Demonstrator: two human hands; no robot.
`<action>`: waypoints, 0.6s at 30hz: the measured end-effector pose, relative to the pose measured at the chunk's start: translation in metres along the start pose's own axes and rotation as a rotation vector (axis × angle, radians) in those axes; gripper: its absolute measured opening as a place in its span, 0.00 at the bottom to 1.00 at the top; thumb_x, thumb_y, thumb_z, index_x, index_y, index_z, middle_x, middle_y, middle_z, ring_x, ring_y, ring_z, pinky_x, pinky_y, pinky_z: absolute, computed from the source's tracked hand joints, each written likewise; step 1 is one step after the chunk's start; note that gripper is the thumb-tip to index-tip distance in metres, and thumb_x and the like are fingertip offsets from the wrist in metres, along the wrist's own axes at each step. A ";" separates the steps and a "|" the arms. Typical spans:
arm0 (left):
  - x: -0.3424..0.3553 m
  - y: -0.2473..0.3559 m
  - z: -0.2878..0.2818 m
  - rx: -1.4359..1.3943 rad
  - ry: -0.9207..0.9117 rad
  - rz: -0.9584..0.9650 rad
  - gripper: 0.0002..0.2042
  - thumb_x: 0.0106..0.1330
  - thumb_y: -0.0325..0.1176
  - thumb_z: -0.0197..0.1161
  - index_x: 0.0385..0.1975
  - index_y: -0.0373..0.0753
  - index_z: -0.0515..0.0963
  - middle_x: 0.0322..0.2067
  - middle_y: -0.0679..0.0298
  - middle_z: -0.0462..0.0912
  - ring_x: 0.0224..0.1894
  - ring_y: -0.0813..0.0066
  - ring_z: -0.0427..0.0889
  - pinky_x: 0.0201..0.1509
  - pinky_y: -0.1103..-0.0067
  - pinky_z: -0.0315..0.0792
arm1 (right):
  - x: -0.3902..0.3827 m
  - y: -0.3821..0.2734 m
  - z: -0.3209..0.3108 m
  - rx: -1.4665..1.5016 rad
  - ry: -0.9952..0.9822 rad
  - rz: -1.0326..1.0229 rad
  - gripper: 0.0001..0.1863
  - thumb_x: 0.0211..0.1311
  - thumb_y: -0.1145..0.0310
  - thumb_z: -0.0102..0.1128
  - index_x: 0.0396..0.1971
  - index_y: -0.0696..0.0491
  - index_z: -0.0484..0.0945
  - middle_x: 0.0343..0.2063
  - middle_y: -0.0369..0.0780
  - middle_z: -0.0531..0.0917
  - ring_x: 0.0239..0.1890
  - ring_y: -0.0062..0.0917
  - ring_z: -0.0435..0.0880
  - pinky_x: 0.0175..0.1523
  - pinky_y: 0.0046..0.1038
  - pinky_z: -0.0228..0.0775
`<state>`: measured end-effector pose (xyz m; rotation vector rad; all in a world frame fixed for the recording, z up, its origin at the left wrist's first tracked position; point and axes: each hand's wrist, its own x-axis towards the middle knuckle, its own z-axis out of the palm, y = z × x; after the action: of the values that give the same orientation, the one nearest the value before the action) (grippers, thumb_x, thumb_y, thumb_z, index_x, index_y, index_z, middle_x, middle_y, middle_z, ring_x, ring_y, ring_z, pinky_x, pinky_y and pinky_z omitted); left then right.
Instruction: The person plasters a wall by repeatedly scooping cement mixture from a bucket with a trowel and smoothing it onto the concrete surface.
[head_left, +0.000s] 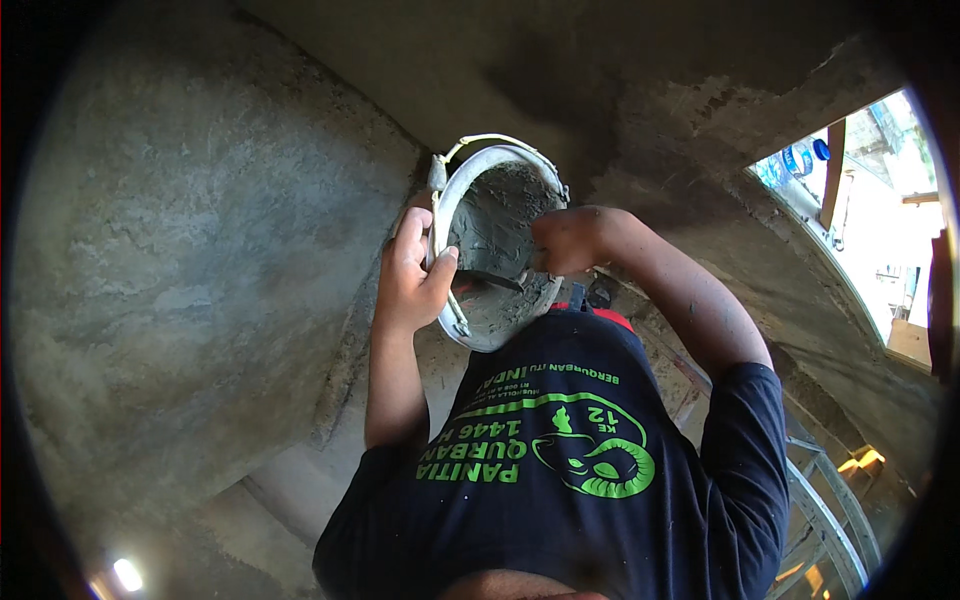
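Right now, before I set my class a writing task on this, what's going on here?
A person in a dark T-shirt steadies a tilted bucket by its rim with the left hand. The right hand is at the bucket's mouth, closed on what looks like a trowel. Grey, mortar-like paste coats the inside.

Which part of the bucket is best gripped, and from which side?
Likely the bucket is best held by its left rim, from the person's left, thumb over the lip and fingers outside, as the left hand has it. Its mouth is tilted toward the camera, exposing that lip, while the right hand occupies the opening's right side.
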<state>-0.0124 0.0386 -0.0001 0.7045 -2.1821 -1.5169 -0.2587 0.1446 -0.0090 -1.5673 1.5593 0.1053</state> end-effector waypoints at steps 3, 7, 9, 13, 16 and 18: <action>0.002 0.002 0.000 0.013 0.031 -0.006 0.14 0.66 0.17 0.57 0.48 0.35 0.65 0.32 0.67 0.76 0.31 0.90 0.68 0.33 0.86 0.60 | 0.008 0.039 0.012 0.205 -0.239 0.022 0.19 0.62 0.60 0.59 0.44 0.60 0.85 0.37 0.50 0.87 0.33 0.32 0.89 0.39 0.36 0.82; 0.001 -0.008 0.002 -0.134 0.100 0.032 0.12 0.67 0.18 0.57 0.47 0.35 0.65 0.31 0.70 0.76 0.31 0.90 0.67 0.34 0.86 0.60 | -0.006 0.108 0.060 1.060 -0.223 -0.132 0.18 0.72 0.58 0.57 0.41 0.60 0.84 0.22 0.41 0.85 0.17 0.22 0.82 0.22 0.27 0.75; 0.002 -0.010 0.000 -0.107 0.102 0.018 0.12 0.68 0.19 0.57 0.47 0.35 0.65 0.32 0.69 0.76 0.32 0.90 0.67 0.34 0.86 0.60 | -0.028 0.127 0.076 1.231 -0.201 -0.131 0.19 0.74 0.57 0.58 0.42 0.61 0.84 0.23 0.42 0.86 0.17 0.24 0.83 0.21 0.26 0.75; 0.008 -0.013 0.006 -0.055 0.153 0.084 0.12 0.67 0.23 0.61 0.47 0.33 0.69 0.32 0.66 0.76 0.35 0.83 0.70 0.40 0.82 0.68 | -0.077 0.143 0.117 1.689 -0.134 -0.121 0.19 0.71 0.63 0.61 0.47 0.66 0.83 0.22 0.45 0.85 0.15 0.26 0.83 0.16 0.26 0.76; 0.010 -0.026 0.003 0.054 0.195 0.077 0.12 0.66 0.23 0.61 0.47 0.34 0.69 0.33 0.66 0.78 0.36 0.82 0.72 0.42 0.81 0.69 | -0.099 0.137 0.138 1.738 -0.033 -0.342 0.24 0.71 0.59 0.58 0.48 0.69 0.82 0.22 0.44 0.84 0.15 0.25 0.81 0.18 0.23 0.72; 0.007 -0.026 -0.003 0.028 0.159 0.019 0.11 0.66 0.22 0.59 0.45 0.34 0.68 0.34 0.64 0.79 0.36 0.81 0.74 0.42 0.81 0.70 | -0.118 0.119 0.134 1.718 0.060 -0.564 0.26 0.69 0.56 0.60 0.46 0.69 0.81 0.24 0.44 0.84 0.15 0.25 0.79 0.20 0.22 0.69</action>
<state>-0.0111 0.0247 -0.0234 0.7834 -2.0894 -1.3741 -0.3135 0.3403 -0.0764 -0.4660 0.6081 -1.2495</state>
